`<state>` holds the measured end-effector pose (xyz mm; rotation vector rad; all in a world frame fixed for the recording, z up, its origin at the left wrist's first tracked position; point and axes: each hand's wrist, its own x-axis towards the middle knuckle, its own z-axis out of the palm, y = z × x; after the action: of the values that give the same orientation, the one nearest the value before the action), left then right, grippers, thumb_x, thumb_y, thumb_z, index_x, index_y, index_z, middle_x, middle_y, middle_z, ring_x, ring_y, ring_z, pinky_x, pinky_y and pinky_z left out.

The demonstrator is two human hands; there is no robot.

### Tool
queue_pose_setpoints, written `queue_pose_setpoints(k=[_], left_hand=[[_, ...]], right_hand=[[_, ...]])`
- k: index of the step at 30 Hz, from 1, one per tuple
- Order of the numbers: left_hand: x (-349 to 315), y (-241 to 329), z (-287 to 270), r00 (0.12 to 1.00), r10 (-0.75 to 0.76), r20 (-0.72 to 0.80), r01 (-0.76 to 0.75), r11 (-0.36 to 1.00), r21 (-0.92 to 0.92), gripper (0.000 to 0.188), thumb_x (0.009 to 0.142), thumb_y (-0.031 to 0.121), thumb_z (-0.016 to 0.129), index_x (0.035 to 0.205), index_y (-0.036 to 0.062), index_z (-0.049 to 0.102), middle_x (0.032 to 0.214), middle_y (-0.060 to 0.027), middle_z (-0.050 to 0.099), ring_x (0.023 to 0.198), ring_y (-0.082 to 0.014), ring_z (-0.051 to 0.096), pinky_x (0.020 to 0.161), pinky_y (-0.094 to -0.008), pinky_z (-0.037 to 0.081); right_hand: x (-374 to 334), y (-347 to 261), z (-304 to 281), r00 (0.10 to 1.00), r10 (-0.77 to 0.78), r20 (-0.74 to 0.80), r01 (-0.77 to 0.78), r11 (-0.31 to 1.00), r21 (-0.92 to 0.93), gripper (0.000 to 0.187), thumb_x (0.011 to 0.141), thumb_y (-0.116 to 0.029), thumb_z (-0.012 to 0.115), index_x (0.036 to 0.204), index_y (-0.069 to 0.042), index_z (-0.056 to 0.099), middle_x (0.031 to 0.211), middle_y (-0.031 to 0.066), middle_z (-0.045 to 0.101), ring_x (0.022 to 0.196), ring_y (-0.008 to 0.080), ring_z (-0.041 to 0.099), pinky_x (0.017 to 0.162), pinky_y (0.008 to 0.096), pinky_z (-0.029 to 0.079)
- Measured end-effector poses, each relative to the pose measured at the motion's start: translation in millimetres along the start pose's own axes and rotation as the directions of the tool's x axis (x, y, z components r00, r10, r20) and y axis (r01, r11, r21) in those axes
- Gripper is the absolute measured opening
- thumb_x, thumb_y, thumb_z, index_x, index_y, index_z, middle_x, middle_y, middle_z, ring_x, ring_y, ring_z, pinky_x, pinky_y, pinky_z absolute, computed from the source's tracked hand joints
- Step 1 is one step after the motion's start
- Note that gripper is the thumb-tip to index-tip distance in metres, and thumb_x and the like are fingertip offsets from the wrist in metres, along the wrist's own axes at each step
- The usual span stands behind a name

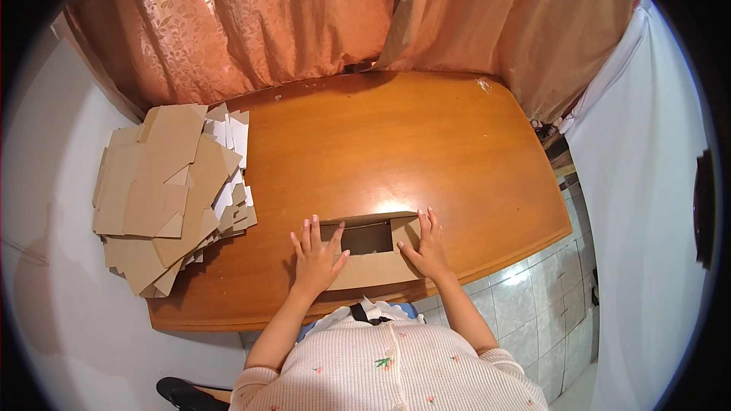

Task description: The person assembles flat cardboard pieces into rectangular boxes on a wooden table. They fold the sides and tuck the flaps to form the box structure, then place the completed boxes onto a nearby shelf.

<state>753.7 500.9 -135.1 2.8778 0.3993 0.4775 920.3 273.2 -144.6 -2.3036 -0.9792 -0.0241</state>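
Observation:
A brown cardboard box (373,270) stands at the table's near edge, right in front of me. Through a rectangular gap between its flaps the dark inside shows. My left hand (314,257) rests on the box's left end, fingers spread and pointing away from me. On the right end lies my right hand (428,250), its fingers also stretched out and apart, with the thumb on the right flap. Neither hand is wrapped round anything. The flap under my left hand is mostly hidden.
The box stands on a brown wooden table (396,144) with curved edges. A tall, untidy pile of flat cardboard pieces (164,190), some with white faces, covers its left side. Orange curtains (266,23) hang behind, a white cloth (640,122) at right. A dark slipper (186,394) shows lower left.

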Motion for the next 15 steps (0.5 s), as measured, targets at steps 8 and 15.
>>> queue_pose_setpoints(k=[8, 15], left_hand=[[-2, 52, 11, 0.988, 0.138, 0.074, -0.122, 0.973, -0.195, 0.033, 0.087, 0.036, 0.062, 0.113, 0.0161, 0.064, 0.146, -0.0164, 0.031, 0.139, -0.0341, 0.024, 0.103, -0.0721, 0.008], [5, 53, 18, 0.992, 0.12, 0.05, -0.107, 0.972, -0.21, 0.027, 0.086, 0.038, 0.063, 0.097, 0.013, 0.067, 0.147, -0.0168, 0.033, 0.14, -0.0362, 0.021, 0.102, -0.0709, 0.004]], right_hand=[[2, -9, 0, 0.998, 0.063, -0.001, -0.063, 0.996, -0.066, 0.08, 0.082, -0.037, 0.067, 0.148, -0.014, 0.027, 0.151, 0.0221, 0.02, 0.134, 0.0443, 0.027, 0.105, 0.066, 0.021], [2, -10, 0, 0.998, 0.068, -0.007, -0.068, 0.996, -0.053, 0.082, 0.081, -0.037, 0.069, 0.148, -0.014, 0.028, 0.15, 0.0224, 0.022, 0.135, 0.0429, 0.027, 0.106, 0.0656, 0.021]])
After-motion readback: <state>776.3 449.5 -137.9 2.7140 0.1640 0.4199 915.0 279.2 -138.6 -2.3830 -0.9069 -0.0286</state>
